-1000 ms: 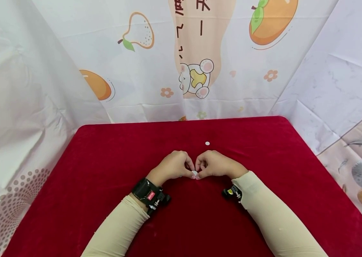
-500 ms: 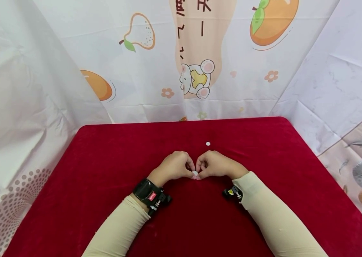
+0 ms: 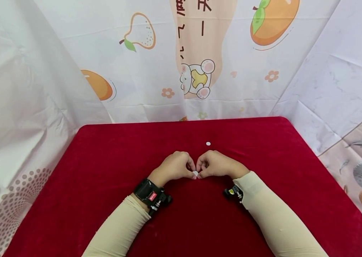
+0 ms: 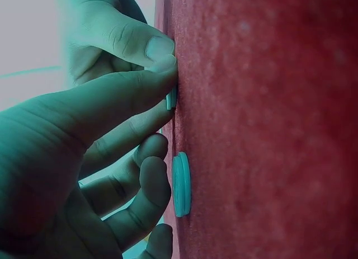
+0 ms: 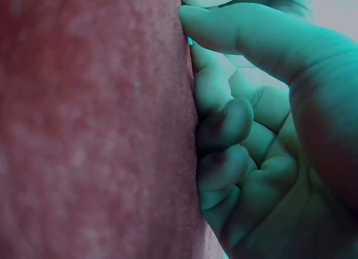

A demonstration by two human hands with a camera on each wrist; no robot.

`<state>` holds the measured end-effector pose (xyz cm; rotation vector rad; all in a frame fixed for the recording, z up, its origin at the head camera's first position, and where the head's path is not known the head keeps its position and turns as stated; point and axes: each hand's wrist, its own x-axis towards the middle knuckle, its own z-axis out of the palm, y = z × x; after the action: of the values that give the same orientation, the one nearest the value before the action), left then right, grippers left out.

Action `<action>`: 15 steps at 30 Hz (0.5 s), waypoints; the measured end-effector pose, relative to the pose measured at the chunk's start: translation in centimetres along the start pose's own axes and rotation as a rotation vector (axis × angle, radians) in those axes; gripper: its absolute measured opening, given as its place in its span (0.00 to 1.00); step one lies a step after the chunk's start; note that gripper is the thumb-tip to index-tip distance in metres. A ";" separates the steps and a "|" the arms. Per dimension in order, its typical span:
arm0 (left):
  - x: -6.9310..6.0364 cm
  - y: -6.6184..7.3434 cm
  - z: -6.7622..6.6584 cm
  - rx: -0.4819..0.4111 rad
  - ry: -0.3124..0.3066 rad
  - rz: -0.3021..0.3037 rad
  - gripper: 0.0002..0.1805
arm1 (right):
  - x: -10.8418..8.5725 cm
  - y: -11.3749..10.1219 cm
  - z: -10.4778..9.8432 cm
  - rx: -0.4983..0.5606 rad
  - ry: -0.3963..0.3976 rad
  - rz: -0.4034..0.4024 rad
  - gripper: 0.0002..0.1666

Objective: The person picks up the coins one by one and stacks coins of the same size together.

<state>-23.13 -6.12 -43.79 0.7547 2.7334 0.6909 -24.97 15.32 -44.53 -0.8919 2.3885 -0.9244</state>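
Red cloth (image 3: 136, 142), printed curtain (image 3: 148, 71) behind. White disc (image 3: 195, 173) at the cloth between both hands: left hand (image 3: 175, 165) and right hand (image 3: 217, 164) each pinch its edge. Stacked discs (image 4: 182, 184) near left fingers, lone disc (image 3: 208, 144) farther off. I'd keep pressure even, edges aligned.

From my end I see dark Chinese characters (image 3: 202, 28) set sideways on the white backdrop cloth (image 3: 155, 101); one pair looks like 一天, the rest I can't read surely. The red label (image 3: 152, 196) on the left wrist's black strap (image 3: 141, 189) has white lettering too small for me.
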 end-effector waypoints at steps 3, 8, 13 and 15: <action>0.0 0.0 0.0 0.001 -0.002 0.002 0.08 | 0.0 0.0 0.0 0.013 -0.002 0.002 0.07; -0.1 0.2 0.0 -0.010 -0.011 0.000 0.08 | 0.0 -0.1 -0.1 0.013 0.001 0.007 0.07; -0.2 0.3 -0.2 -0.023 -0.016 0.002 0.08 | 0.0 -0.1 -0.1 0.006 0.006 0.004 0.07; -0.2 0.2 -0.2 -0.033 -0.020 0.004 0.07 | 0.0 0.0 -0.1 0.006 0.006 0.004 0.07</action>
<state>-22.97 -6.14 -43.49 0.7561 2.6965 0.7228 -25.03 15.31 -44.48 -0.8825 2.3902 -0.9334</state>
